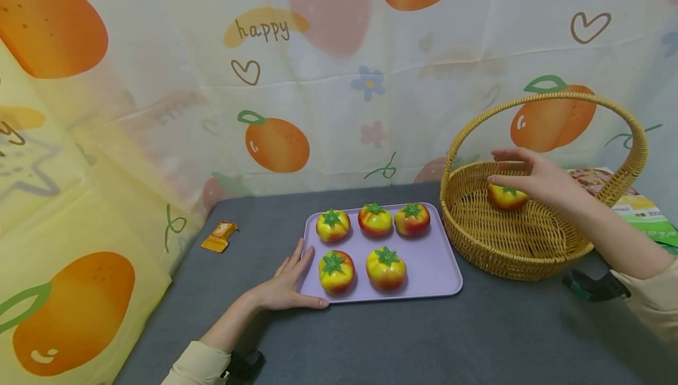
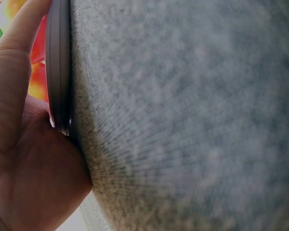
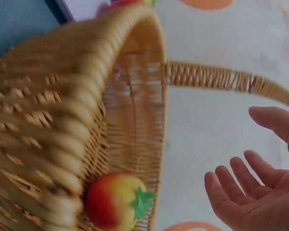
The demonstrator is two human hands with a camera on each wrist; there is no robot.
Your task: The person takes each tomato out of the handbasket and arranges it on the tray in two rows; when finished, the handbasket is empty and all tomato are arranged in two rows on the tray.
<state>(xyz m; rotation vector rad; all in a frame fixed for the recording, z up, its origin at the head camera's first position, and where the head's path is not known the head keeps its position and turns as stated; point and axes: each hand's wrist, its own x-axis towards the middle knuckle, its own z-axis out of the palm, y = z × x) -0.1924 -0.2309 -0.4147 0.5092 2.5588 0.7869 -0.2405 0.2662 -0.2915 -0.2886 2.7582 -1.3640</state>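
Left hand [image 1: 288, 285] flat, fingers straight, steadying tray [image 1: 434, 267] near-left edge. Right hand [image 1: 535, 179] spread wide above tomato [image 1: 507, 196] inside basket [image 1: 508, 249], right of tray.

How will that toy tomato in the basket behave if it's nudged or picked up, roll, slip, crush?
The tomato is round with a glossy skin, so it would probably roll on the basket floor and may slip in a loose grip. It looks moulded, like the tomatoes on the tray, so likely light and not fragile. The right hand is open above it, not gripping.
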